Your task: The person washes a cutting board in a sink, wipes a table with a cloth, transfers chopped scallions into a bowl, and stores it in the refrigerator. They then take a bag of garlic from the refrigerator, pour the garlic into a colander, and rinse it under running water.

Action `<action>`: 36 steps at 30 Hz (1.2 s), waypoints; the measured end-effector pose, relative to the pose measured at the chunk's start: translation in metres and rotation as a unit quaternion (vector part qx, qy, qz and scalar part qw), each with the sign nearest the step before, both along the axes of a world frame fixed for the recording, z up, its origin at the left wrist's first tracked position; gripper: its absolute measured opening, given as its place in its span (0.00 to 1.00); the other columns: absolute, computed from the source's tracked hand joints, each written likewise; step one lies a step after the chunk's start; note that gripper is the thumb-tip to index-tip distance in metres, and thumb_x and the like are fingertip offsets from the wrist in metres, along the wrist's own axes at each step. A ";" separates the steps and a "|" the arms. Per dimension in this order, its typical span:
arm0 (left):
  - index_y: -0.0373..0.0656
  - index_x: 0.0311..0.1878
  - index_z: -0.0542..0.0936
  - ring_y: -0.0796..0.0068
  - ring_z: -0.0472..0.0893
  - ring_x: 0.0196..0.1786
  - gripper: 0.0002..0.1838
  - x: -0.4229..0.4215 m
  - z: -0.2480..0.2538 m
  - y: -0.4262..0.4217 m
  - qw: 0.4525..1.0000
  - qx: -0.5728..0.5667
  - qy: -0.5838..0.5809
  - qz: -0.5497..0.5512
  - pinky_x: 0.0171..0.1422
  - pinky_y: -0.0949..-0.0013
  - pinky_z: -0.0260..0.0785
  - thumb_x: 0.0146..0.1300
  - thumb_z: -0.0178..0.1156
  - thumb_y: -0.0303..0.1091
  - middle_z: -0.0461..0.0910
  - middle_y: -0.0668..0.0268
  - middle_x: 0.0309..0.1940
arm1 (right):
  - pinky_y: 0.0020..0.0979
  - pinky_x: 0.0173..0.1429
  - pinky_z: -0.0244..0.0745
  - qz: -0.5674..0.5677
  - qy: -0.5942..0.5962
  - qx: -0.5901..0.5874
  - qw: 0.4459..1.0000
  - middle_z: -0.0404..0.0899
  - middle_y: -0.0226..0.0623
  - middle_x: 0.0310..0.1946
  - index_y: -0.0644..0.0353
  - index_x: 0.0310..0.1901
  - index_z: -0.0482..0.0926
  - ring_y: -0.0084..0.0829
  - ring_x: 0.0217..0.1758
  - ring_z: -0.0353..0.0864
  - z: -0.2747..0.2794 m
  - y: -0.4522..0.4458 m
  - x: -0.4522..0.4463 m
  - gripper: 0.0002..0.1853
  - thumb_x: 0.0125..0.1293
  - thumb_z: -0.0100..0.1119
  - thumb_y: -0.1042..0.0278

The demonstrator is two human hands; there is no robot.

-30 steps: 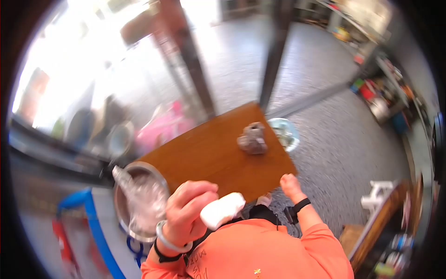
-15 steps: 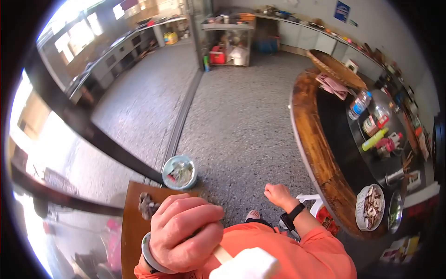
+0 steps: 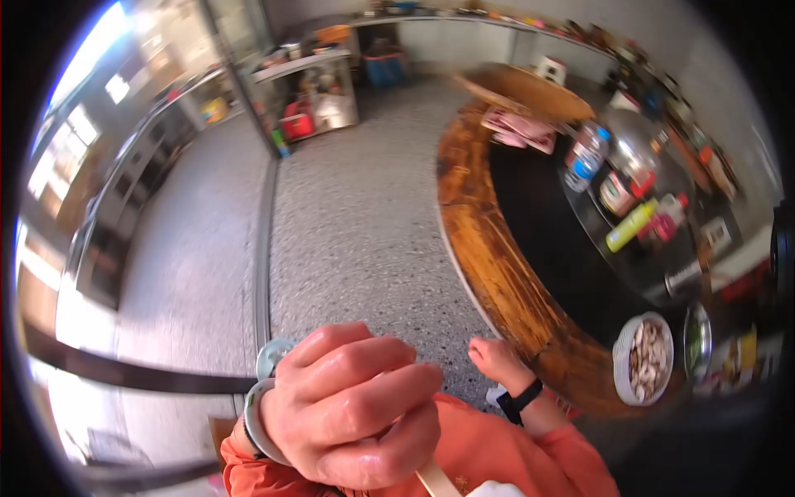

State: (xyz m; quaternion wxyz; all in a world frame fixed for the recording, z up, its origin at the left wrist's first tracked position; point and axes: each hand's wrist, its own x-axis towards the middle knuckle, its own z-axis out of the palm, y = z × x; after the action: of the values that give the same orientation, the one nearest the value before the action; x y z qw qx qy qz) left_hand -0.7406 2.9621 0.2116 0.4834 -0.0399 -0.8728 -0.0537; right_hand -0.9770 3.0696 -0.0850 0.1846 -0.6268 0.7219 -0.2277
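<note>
My left hand (image 3: pixel 356 406), wearing a pale bangle, is closed round the flat wooden stick (image 3: pixel 436 479) of an ice cream bar. The white ice cream (image 3: pixel 495 490) shows only in part at the bottom edge, close in front of my orange shirt. My right hand (image 3: pixel 500 362), with a dark band on its wrist, hangs lower beside the round table's edge. Its fingers are curled in and nothing shows in them.
The round table (image 3: pixel 484 240) with a wooden rim curves along my right. On it are a basket of sliced pieces (image 3: pixel 648 360), a water bottle (image 3: pixel 586 161), a yellow-green bottle (image 3: pixel 631 225), pink cloths (image 3: pixel 517 131) and a wide woven tray (image 3: pixel 526 93). A door track (image 3: pixel 262 248) crosses the floor.
My view has turned right, so the round table sits nearer the middle. The left hand with the ice cream bar appears further right and larger; the bin is now mostly hidden behind it.
</note>
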 end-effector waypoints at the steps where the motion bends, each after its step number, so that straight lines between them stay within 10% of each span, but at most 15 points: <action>1: 0.46 0.29 0.74 0.71 0.76 0.31 0.10 -0.009 0.001 -0.009 0.999 0.004 -0.004 -0.037 0.27 0.73 0.63 0.39 0.58 0.29 0.76 0.65 0.34 | 0.45 0.32 0.70 0.005 0.002 -0.034 0.999 0.76 0.45 0.21 0.56 0.30 0.73 0.48 0.29 0.77 -0.003 -0.003 0.000 0.07 0.56 0.54 0.62; 23: 0.44 0.25 0.75 0.67 0.77 0.29 0.09 -0.148 -0.001 -0.029 0.866 0.059 0.035 -0.495 0.27 0.73 0.65 0.36 0.60 0.28 0.76 0.62 0.31 | 0.44 0.34 0.69 -0.442 0.015 -0.010 0.897 0.76 0.42 0.26 0.57 0.30 0.71 0.47 0.32 0.76 0.047 0.099 0.036 0.08 0.58 0.50 0.62; 29: 0.38 0.34 0.76 0.62 0.77 0.32 0.09 -0.165 -0.033 -0.013 0.899 0.218 -0.074 -0.372 0.35 0.68 0.70 0.53 0.59 0.34 0.76 0.57 0.31 | 0.42 0.36 0.70 -0.488 0.028 0.013 0.872 0.77 0.43 0.28 0.58 0.33 0.75 0.46 0.33 0.76 0.044 0.161 0.014 0.08 0.57 0.51 0.64; 36: 0.39 0.35 0.75 0.78 0.73 0.32 0.11 -0.159 -0.119 -0.049 0.834 0.482 -0.154 -0.220 0.34 0.76 0.65 0.67 0.49 0.36 0.75 0.67 0.31 | 0.36 0.34 0.72 -0.611 0.056 -0.112 0.782 0.77 0.43 0.26 0.59 0.31 0.76 0.42 0.31 0.78 0.056 0.231 -0.023 0.05 0.54 0.55 0.70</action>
State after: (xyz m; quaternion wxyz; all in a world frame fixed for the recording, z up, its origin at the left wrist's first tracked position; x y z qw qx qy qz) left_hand -0.8995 2.9128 0.0928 0.2764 0.0164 -0.7677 -0.5779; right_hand -1.0003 3.3004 -0.0294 -0.1053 -0.0826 0.9321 -0.3366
